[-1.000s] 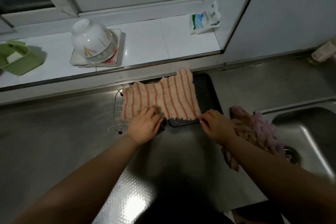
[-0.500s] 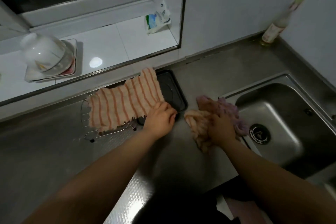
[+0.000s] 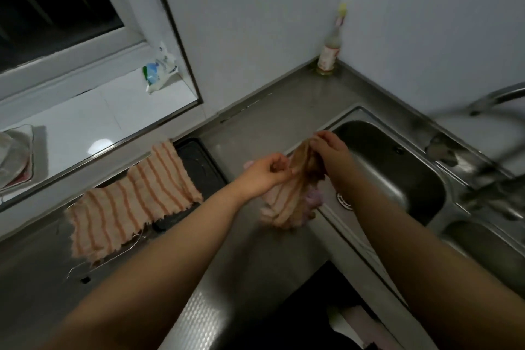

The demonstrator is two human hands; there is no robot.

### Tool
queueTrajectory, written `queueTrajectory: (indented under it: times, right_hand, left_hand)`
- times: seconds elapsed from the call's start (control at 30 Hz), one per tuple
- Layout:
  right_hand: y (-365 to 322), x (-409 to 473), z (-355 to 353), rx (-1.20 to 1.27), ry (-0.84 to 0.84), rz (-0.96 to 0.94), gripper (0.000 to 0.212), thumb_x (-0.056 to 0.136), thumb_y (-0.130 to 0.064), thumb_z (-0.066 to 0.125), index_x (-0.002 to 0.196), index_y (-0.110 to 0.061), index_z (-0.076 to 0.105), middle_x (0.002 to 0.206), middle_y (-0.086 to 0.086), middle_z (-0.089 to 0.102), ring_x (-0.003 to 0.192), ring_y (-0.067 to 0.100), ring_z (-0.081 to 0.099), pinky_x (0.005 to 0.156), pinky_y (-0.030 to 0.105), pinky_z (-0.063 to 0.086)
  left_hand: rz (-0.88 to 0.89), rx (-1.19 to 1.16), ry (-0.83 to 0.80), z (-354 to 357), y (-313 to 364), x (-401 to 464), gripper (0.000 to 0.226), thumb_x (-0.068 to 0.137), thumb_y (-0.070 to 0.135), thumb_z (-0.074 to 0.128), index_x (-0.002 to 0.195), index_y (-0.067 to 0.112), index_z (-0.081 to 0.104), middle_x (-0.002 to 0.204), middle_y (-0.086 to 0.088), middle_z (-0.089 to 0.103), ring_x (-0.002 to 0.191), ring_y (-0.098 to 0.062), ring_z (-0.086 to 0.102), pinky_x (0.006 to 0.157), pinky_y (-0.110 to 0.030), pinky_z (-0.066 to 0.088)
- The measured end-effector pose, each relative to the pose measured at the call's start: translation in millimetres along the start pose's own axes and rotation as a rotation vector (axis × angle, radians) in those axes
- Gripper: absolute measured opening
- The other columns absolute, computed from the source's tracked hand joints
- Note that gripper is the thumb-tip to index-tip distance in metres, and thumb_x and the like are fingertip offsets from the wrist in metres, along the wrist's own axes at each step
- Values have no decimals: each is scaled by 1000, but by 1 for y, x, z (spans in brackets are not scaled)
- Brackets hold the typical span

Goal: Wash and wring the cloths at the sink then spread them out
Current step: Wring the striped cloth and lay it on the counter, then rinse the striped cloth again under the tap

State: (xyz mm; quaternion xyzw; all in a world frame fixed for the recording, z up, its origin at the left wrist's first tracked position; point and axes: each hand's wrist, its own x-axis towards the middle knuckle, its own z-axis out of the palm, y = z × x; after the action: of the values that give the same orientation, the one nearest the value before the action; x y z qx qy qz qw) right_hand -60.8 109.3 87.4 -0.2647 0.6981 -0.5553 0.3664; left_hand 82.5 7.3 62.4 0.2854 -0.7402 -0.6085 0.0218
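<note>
Hands together at the sink's [image 3: 392, 176] left rim: left hand [image 3: 265, 176] and right hand [image 3: 331, 155] both pinching a bunched striped cloth [image 3: 287, 199], lifted above the steel counter [image 3: 278, 111], purple cloth [image 3: 312, 202] just behind. Other striped cloth [image 3: 133, 204] spread flat over wire rack [image 3: 85, 264] and black tray [image 3: 201, 162]

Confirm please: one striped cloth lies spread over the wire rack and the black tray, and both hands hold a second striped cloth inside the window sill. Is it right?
Not quite. The head view shows the left hand and right hand holding the second striped cloth at the edge of the sink, not at the window sill. The spread cloth does lie over the wire rack and black tray.
</note>
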Motion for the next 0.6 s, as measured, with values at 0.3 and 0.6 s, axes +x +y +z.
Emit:
queueTrajectory:
  times: [0.3,0.6]
  right_hand:
    - [16,-8,-134,10,247,25,24,93,-22,57,116,-18,61,105,2,64,89,15,63,68,27,55]
    - [112,-16,-288,319,812,487,20,97,-10,43,111,-6,56,83,12,57,62,19,52,49,27,47]
  left_hand:
    - [-19,-297,-130,96,71,80,32,97,31,56,115,8,68,112,-16,70,102,-26,67,98,-38,50]
    - [-161,-626,-163,182,91,167,32,103,25,41,126,13,59,125,-16,65,102,-26,63,71,-31,56]
